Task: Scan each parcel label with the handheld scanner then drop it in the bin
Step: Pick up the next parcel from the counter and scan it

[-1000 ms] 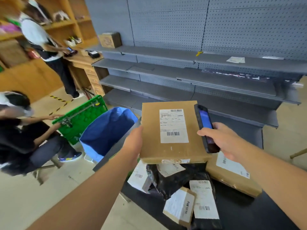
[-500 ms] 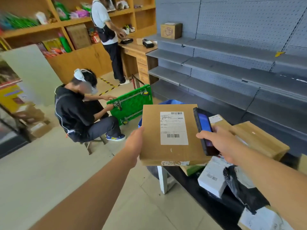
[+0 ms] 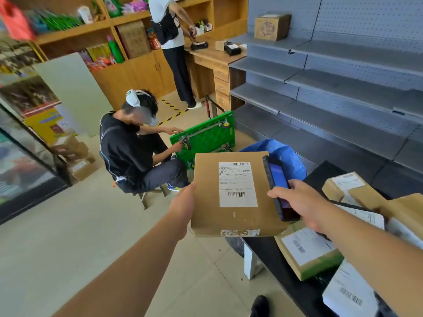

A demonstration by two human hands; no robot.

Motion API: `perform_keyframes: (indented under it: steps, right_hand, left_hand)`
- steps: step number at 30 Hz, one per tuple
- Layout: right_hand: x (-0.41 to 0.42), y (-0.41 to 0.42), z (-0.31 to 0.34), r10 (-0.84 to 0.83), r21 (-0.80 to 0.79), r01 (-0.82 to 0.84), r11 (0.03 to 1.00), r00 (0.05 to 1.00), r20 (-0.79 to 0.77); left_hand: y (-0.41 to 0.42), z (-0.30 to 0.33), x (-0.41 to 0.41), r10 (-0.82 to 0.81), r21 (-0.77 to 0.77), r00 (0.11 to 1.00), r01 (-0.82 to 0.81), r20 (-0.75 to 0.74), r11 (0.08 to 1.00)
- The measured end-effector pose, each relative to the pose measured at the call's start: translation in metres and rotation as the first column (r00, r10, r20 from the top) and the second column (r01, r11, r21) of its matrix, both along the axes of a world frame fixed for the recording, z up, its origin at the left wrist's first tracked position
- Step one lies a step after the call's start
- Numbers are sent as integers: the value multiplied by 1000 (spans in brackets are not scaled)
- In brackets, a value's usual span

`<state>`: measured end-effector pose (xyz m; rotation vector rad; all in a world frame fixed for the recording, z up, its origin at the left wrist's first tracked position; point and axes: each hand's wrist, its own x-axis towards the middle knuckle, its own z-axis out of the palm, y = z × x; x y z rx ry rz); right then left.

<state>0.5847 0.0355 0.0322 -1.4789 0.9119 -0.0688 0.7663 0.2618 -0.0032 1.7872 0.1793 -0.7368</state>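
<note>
Seen from a head camera looking down over two bare forearms. Held up flat at centre: a brown cardboard parcel [image 3: 231,193], label side up, gripped along its left edge by the left hand [image 3: 183,205], thumb on the top face, the other fingers hidden beneath. On the parcel's top face, a white shipping label [image 3: 237,184] with one barcode near its far edge and another near its near edge. Just right of the parcel, touching or nearly touching its right edge: a dark handheld scanner [image 3: 278,186] with a lit blue screen, clasped in the right hand [image 3: 302,202], fingers wrapped around its lower half. Beyond the parcel, partly hidden by its far right corner: a bin lined with a blue bag [image 3: 286,156], mouth open. Right of the parcel and lower: a dark counter [image 3: 320,177] carrying more labelled parcels [image 3: 306,252], still waiting. Left of the parcel, farther off: a seated person in black working on a green crate, and another standing at a wooden desk. Step in hand, by judgement: reading the label before the drop. Best done by keeping the parcel level and steady, tilting the scanner's far end over one barcode rather than beside the box, waiting for a confirmed read, then carrying the parcel forward over the blue bag and releasing it low.
</note>
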Motion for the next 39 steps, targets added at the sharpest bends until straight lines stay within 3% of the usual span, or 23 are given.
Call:
perform_keyframes:
  steps: [12,20,34,39]
  right_hand:
    - [76,-108,-22,-82,105,83,991,997,-13]
    - [82,-147,-40,-249,163,261,952,964,-92]
    - [155,-172,-103,-521,167,572,803,810,-270]
    - [177,-168,-123,-552,175,628,758,761,-340]
  left_hand:
    - [-112,-3,90,-149,105,988,154,-51,983]
    - [-190,-14,121,-276,143,958,284,-76,948]
    - [-309,-90,241,-551,271,814,581,-185,767]
    - [-328,-116,265,-575,265,759,648,-306,714]
